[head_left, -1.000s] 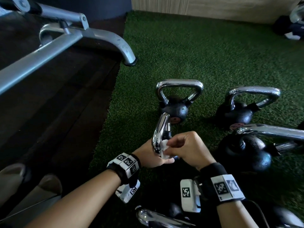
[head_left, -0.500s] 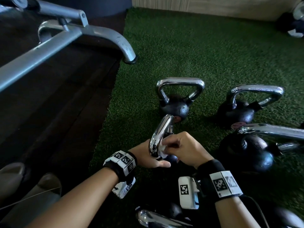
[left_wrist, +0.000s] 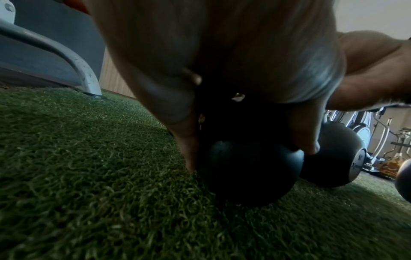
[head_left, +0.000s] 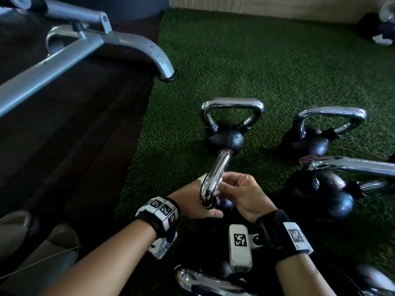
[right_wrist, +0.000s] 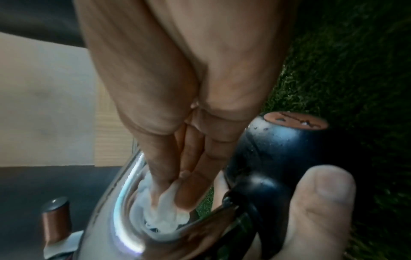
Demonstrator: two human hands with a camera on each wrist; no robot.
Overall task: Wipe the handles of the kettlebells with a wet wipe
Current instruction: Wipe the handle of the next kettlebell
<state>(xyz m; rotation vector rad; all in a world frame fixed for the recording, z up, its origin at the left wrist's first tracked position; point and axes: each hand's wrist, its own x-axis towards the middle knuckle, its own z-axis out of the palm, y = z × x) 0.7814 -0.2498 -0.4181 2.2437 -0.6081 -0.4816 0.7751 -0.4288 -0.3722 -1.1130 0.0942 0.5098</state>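
A small black kettlebell (left_wrist: 249, 172) is tilted on the green turf, and my left hand (head_left: 193, 200) grips its body just below the chrome handle (head_left: 217, 174). My left thumb (right_wrist: 322, 202) lies on the black ball (right_wrist: 280, 151). My right hand (head_left: 237, 192) pinches a crumpled white wet wipe (right_wrist: 164, 209) and presses it against the inner curve of the handle (right_wrist: 111, 202) near its lower bend. In the head view only a small white edge of the wipe (head_left: 218, 190) shows between my fingers and the chrome.
Three more chrome-handled kettlebells stand on the turf: one just beyond (head_left: 226, 137), one at the right (head_left: 307, 144), and a bigger one nearer (head_left: 320, 195). Another handle (head_left: 203, 280) lies below my wrists. A grey bench frame (head_left: 85, 45) crosses the dark floor on the left.
The held kettlebell's handle has tilted further away from me, and my right hand has worked the wipe lower along the handle's inner side. My left hand keeps its grip.
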